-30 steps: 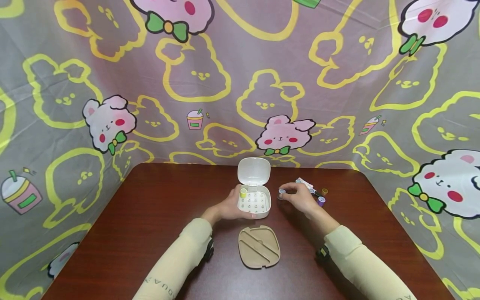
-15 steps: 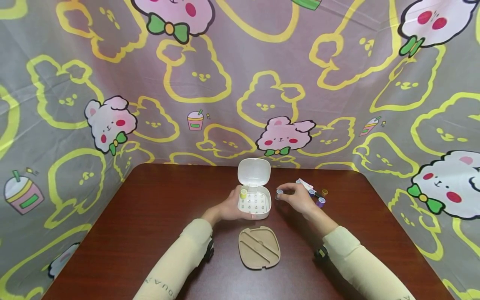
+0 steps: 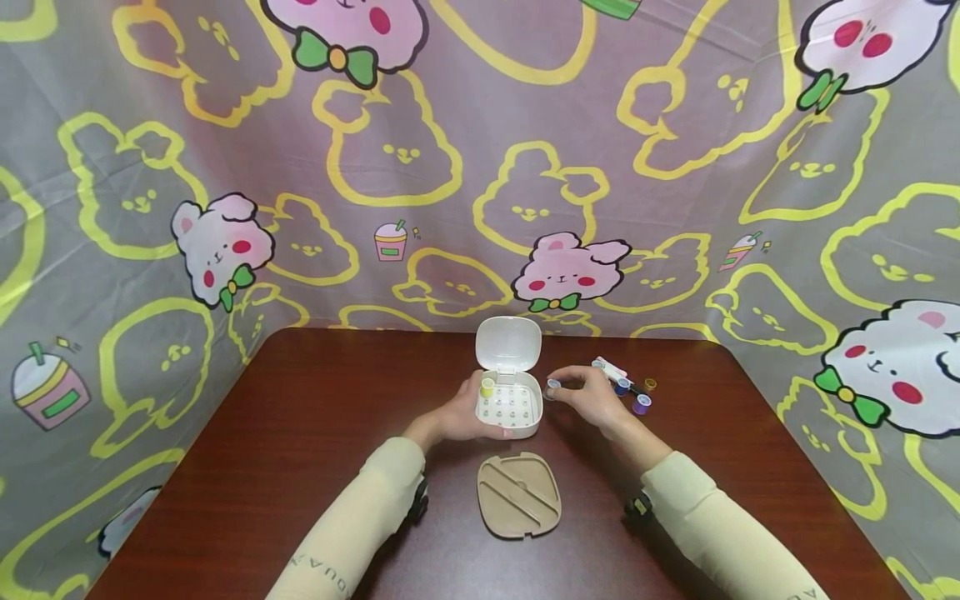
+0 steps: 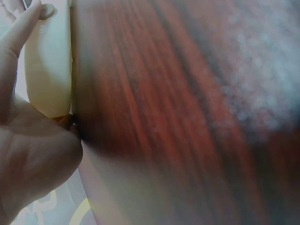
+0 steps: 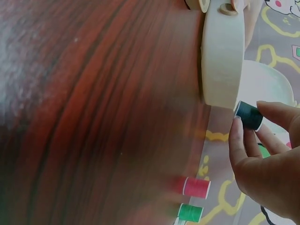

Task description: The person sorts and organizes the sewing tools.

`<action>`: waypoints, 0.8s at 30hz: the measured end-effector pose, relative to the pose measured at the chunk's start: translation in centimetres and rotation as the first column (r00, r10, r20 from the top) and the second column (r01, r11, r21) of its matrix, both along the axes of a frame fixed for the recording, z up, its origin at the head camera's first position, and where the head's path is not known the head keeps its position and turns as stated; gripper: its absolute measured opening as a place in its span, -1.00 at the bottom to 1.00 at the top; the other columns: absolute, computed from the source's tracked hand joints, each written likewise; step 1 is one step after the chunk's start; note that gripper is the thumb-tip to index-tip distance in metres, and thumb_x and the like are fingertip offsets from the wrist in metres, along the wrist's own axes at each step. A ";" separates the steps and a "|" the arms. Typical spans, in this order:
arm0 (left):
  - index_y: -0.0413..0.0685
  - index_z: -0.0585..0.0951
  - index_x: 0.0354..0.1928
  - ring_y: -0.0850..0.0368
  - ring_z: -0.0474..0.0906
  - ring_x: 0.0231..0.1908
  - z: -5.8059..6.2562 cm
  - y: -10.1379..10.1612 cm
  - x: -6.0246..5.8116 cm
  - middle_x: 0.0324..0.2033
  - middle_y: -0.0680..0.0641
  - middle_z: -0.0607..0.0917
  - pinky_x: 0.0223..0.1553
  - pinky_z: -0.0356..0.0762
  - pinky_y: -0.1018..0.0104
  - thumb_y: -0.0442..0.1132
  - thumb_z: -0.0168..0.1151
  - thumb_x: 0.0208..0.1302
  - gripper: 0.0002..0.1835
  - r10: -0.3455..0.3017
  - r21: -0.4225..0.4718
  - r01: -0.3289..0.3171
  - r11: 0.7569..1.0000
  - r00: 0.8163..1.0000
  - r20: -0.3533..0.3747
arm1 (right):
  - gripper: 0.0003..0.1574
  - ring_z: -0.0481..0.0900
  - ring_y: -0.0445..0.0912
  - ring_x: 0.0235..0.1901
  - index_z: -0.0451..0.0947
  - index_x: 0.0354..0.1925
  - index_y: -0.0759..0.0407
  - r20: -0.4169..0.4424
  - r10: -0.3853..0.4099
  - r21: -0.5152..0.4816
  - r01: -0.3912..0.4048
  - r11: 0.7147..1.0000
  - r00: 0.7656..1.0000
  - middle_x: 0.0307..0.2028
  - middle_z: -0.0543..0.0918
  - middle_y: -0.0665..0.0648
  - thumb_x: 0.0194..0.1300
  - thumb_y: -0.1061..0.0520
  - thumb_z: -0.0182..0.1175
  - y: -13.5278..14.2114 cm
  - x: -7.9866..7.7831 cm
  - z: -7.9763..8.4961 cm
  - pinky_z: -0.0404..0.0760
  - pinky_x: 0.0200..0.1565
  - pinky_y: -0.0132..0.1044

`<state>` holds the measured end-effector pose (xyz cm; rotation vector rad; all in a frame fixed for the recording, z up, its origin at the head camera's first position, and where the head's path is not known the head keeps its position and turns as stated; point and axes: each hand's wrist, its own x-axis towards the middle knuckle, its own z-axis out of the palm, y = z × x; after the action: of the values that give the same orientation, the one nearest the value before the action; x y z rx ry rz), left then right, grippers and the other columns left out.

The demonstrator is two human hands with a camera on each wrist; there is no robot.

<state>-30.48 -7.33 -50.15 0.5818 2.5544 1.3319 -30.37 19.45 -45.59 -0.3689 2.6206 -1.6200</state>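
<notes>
Two grips are working at a brown surface (image 3: 337, 392). The left grip (image 3: 462, 415) is holding a white box (image 3: 527, 431), thumb and fingers curling round its side; the right grip (image 3: 598, 397) is pinching a dark spool (image 5: 249, 115) between thumb and fingertips, just beside the box. The box is resting between the grips, its lid (image 3: 508, 343) standing open. Inside, close to the left grip, a yellow spool (image 3: 487, 387) is standing in the far left corner, near rows of small pegs (image 3: 512, 402). Right of the right grip, a blue spool (image 3: 622, 387), a purple spool (image 3: 641, 405) and a small gold item (image 3: 650, 384) are lying; the right wrist view is showing a red spool (image 5: 197, 187) and a green spool (image 5: 191, 213) near this grip. A beige panel (image 3: 519, 495) is lying on the near side of both grips.
</notes>
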 end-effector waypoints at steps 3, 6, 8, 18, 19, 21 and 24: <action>-0.06 0.07 0.45 0.00 0.25 0.19 0.0 0.0 0.0 0.20 -0.17 0.31 0.26 0.26 0.09 0.07 0.70 -0.20 0.25 0.000 -0.004 0.000 1.000 1.000 -0.003 | -0.68 0.64 -0.06 -0.20 0.67 -0.02 0.40 -0.003 0.009 -0.002 -0.009 1.000 1.000 -0.15 0.75 0.24 0.28 0.28 0.38 -0.1 0.0 0.0 0.59 -0.14 -0.28; -0.11 0.07 0.44 -0.03 0.26 0.19 0.5 0.0 0.3 0.19 -0.20 0.32 0.25 0.28 0.08 0.05 0.70 -0.18 0.24 -0.006 0.000 0.006 1.000 1.000 -0.017 | -0.71 0.64 -0.06 -0.20 0.67 -0.03 0.40 -0.006 0.015 -0.011 -0.015 1.000 1.000 -0.16 0.75 0.24 0.28 0.29 0.38 -0.2 -0.1 -0.1 0.59 -0.14 -0.28; -0.12 0.07 0.44 -0.03 0.25 0.19 0.7 0.0 0.4 0.20 -0.20 0.31 0.25 0.27 0.09 0.04 0.69 -0.17 0.23 -0.011 -0.007 0.011 1.000 1.000 -0.027 | -0.72 0.64 -0.05 -0.20 0.68 -0.04 0.39 -0.007 0.015 -0.014 -0.015 1.000 1.000 -0.16 0.75 0.24 0.28 0.30 0.37 -0.2 -0.1 -0.1 0.59 -0.15 -0.28; -0.07 0.07 0.45 0.00 0.25 0.19 0.2 -0.1 0.1 0.20 -0.18 0.30 0.27 0.25 0.06 0.07 0.70 -0.21 0.26 -0.011 0.021 0.011 1.000 1.000 0.005 | -0.73 0.64 -0.06 -0.22 0.68 -0.05 0.40 -0.014 0.025 -0.039 -0.026 0.999 1.000 -0.17 0.75 0.26 0.28 0.31 0.37 -0.5 -0.1 -0.2 0.58 -0.17 -0.30; -0.07 0.07 0.46 0.00 0.25 0.19 0.2 -0.1 0.1 0.21 -0.18 0.31 0.27 0.25 0.06 0.07 0.70 -0.21 0.26 -0.011 0.022 0.011 1.000 1.000 0.008 | -0.73 0.64 -0.06 -0.22 0.68 -0.05 0.39 -0.015 0.026 -0.038 -0.027 0.999 1.000 -0.18 0.75 0.26 0.28 0.31 0.37 -0.5 -0.1 -0.2 0.58 -0.17 -0.30; -0.07 0.08 0.45 0.00 0.25 0.19 0.2 -0.1 0.1 0.20 -0.17 0.31 0.26 0.25 0.06 0.07 0.70 -0.21 0.26 -0.009 0.022 0.009 1.000 1.000 0.011 | -0.73 0.63 -0.07 -0.22 0.68 -0.05 0.39 -0.018 0.026 -0.039 -0.027 0.999 1.000 -0.18 0.75 0.25 0.27 0.30 0.37 -0.6 -0.1 -0.3 0.58 -0.17 -0.29; -0.07 0.07 0.45 0.00 0.25 0.19 0.2 -0.1 0.1 0.20 -0.17 0.31 0.25 0.26 0.06 0.07 0.69 -0.18 0.24 -0.009 0.011 0.009 1.000 1.000 -0.002 | -0.73 0.63 -0.07 -0.21 0.68 -0.05 0.39 -0.021 0.026 -0.035 -0.027 0.999 0.999 -0.17 0.75 0.24 0.27 0.30 0.37 -0.6 -0.2 -0.3 0.58 -0.16 -0.29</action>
<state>-30.34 -7.40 -49.94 0.5961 2.5442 1.3433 -30.54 18.83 -45.87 -0.4220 2.5930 -1.6646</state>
